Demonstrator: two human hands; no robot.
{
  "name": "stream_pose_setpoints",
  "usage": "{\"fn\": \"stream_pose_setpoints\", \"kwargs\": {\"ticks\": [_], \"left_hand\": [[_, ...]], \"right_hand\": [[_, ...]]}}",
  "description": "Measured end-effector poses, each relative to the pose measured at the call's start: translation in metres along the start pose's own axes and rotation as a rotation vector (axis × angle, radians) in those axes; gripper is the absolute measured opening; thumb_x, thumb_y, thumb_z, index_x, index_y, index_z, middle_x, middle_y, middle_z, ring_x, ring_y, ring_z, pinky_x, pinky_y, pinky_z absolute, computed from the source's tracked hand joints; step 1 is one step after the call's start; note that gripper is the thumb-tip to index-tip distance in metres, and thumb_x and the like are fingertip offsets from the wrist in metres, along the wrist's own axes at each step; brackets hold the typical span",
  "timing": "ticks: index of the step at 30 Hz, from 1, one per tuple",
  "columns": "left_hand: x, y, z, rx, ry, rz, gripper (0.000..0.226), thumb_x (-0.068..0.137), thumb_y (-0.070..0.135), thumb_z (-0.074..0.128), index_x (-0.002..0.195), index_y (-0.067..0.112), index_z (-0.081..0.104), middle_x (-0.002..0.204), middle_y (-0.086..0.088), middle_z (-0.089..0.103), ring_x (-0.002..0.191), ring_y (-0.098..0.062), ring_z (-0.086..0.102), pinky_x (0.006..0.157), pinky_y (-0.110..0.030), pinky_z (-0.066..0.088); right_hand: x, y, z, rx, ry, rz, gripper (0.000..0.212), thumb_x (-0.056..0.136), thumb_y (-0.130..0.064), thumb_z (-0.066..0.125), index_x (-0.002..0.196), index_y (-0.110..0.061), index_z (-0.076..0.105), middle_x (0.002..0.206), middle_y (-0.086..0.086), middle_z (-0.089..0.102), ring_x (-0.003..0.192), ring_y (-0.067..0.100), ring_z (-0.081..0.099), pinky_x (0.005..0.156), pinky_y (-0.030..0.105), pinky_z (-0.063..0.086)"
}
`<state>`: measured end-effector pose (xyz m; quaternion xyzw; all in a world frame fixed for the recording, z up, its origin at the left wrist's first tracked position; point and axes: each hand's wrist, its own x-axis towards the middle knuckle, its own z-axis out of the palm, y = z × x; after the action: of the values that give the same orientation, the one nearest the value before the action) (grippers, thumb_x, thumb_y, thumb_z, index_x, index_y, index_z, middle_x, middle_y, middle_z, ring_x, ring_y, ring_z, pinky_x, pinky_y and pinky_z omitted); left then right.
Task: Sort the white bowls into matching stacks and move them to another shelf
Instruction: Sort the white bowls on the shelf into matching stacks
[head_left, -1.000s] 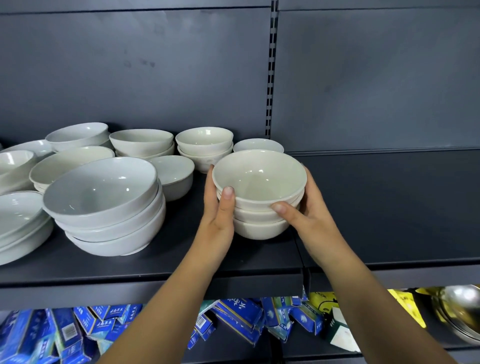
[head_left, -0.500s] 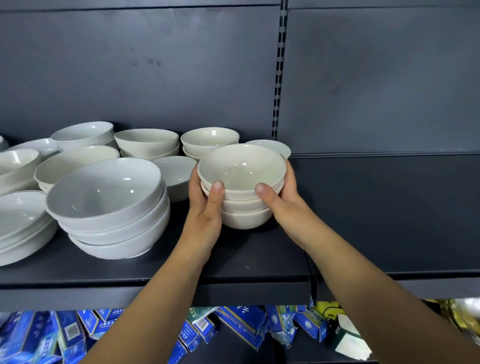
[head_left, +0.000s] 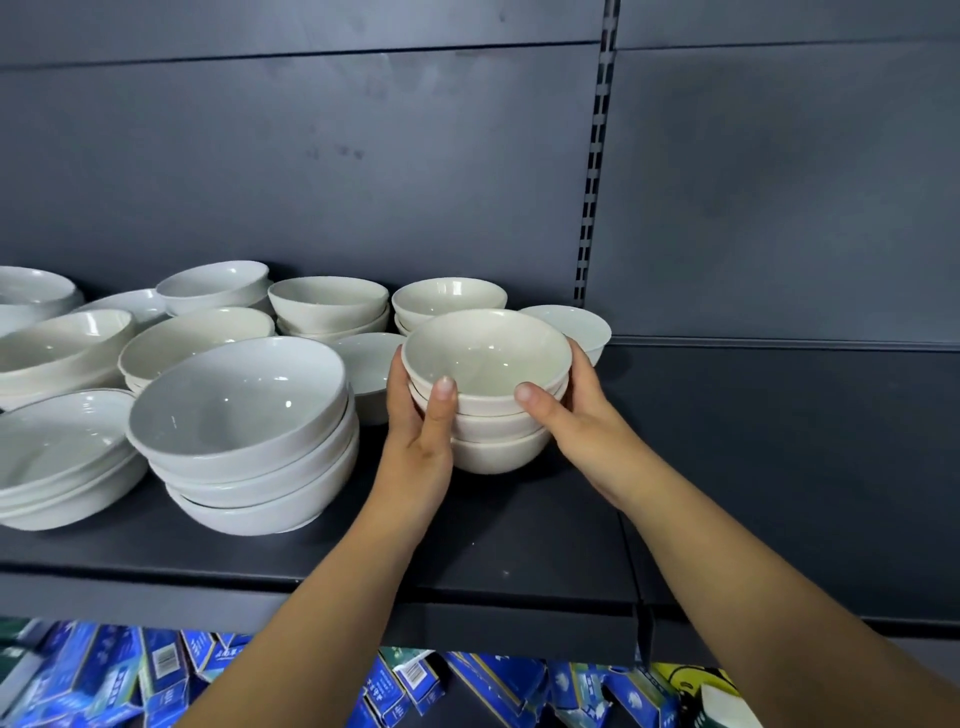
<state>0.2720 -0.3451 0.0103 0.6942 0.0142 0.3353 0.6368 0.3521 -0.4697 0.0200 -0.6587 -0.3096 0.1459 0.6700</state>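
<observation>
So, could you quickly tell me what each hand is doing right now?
Left hand: closed on the stack of three small bowls.
Right hand: closed on the same stack.

Bare forearms, no sleeves; hands (head_left: 519, 421) ungloved, nails short.

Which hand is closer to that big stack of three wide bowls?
Left. The left hand grips the small bowl stack on the side facing the big stack; the right hand holds the far side.
</observation>
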Motion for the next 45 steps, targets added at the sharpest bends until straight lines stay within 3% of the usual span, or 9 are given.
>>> {"fn": "stream_pose_setpoints", "kwargs": {"ticks": [6, 11, 14, 18, 21, 24, 27, 40, 45], "left_hand": [[-0.009, 0.026, -0.003, 0.195, 0.177, 0.045, 0.056, 0.087, 0.03, 0.049, 0.139, 0.027, 0.028, 0.148, -0.003, 0.036, 0.133, -0.006, 0.034, 0.111, -0.027, 0.029], [-0.007, 0.06, -0.016, 0.375, 0.056, 0.212, 0.021, 0.086, 0.04, 0.051, 0.101, 0.032, 0.062, 0.109, 0.027, 0.063, 0.107, 0.012, 0.053, 0.087, -0.003, 0.037], [-0.011, 0.081, -0.037, 0.624, 0.045, 0.331, 0.027, 0.084, 0.049, 0.043, 0.086, 0.036, 0.067, 0.085, 0.043, 0.061, 0.092, 0.014, 0.059, 0.078, -0.002, 0.039], [-0.022, 0.101, -0.073, 0.799, 0.169, 0.305, 0.035, 0.082, 0.055, 0.042, 0.079, 0.035, 0.07, 0.081, 0.044, 0.06, 0.082, 0.005, 0.065, 0.071, -0.008, 0.045], [-0.036, 0.108, -0.101, 0.906, 0.239, 0.258, 0.026, 0.08, 0.058, 0.041, 0.076, 0.047, 0.063, 0.082, 0.04, 0.062, 0.078, -0.003, 0.064, 0.071, -0.018, 0.046], [-0.051, 0.111, -0.138, 0.993, 0.282, 0.278, 0.041, 0.083, 0.049, 0.041, 0.076, 0.023, 0.073, 0.093, 0.022, 0.064, 0.076, -0.001, 0.06, 0.066, -0.009, 0.043], [-0.058, 0.11, -0.177, 1.1, 0.283, 0.257, 0.047, 0.081, 0.044, 0.042, 0.073, 0.009, 0.072, 0.073, 0.005, 0.068, 0.07, 0.005, 0.054, 0.061, 0.003, 0.033], [-0.014, 0.045, -0.351, 1.091, 0.012, 0.335, 0.03, 0.085, 0.033, 0.049, 0.082, 0.013, 0.072, 0.082, 0.006, 0.069, 0.079, -0.004, 0.056, 0.077, -0.007, 0.037], [0.014, 0.035, -0.391, 1.075, 0.001, 0.376, 0.03, 0.084, 0.028, 0.049, 0.079, 0.008, 0.071, 0.077, -0.003, 0.07, 0.076, -0.01, 0.053, 0.072, -0.02, 0.041]], "right_hand": [[0.005, -0.021, -0.019, -0.114, -0.094, 0.047, 0.07, 0.06, -0.054, 0.069, 0.122, -0.031, 0.046, 0.119, -0.017, 0.058, 0.116, 0.001, 0.051, 0.095, 0.02, 0.041], [0.016, -0.045, -0.03, -0.299, 0.004, 0.057, 0.084, 0.069, -0.058, 0.063, 0.141, -0.03, 0.03, 0.147, -0.011, 0.033, 0.135, 0.006, 0.03, 0.111, 0.031, 0.027], [0.019, -0.069, -0.028, -0.323, -0.052, -0.04, 0.041, 0.081, -0.042, 0.061, 0.119, -0.03, 0.053, 0.121, -0.021, 0.051, 0.125, 0.002, 0.041, 0.101, 0.023, 0.031], [0.023, -0.092, 0.012, -0.396, -0.178, -0.182, 0.025, 0.079, -0.036, 0.064, 0.103, -0.028, 0.059, 0.107, -0.016, 0.058, 0.111, 0.002, 0.052, 0.096, 0.02, 0.038], [0.029, -0.098, 0.054, -0.564, -0.294, -0.296, 0.029, 0.079, -0.041, 0.063, 0.103, -0.026, 0.064, 0.099, -0.018, 0.06, 0.101, -0.001, 0.053, 0.085, 0.009, 0.038], [0.033, -0.105, 0.094, -0.69, -0.371, -0.375, 0.024, 0.08, -0.043, 0.063, 0.095, -0.025, 0.067, 0.098, -0.014, 0.065, 0.098, 0.003, 0.057, 0.086, 0.02, 0.043], [0.044, -0.111, 0.132, -0.755, -0.391, -0.399, 0.021, 0.079, -0.04, 0.064, 0.087, -0.021, 0.069, 0.093, -0.008, 0.069, 0.093, 0.011, 0.061, 0.089, 0.031, 0.047], [0.134, -0.133, 0.29, -1.075, -0.468, -0.241, 0.032, 0.08, -0.048, 0.062, 0.088, -0.018, 0.068, 0.088, -0.004, 0.066, 0.082, 0.015, 0.055, 0.069, 0.027, 0.042], [0.168, -0.127, 0.327, -1.224, -0.485, -0.132, 0.052, 0.081, -0.053, 0.057, 0.105, -0.008, 0.065, 0.109, 0.011, 0.065, 0.096, 0.025, 0.059, 0.071, 0.029, 0.041]]}}
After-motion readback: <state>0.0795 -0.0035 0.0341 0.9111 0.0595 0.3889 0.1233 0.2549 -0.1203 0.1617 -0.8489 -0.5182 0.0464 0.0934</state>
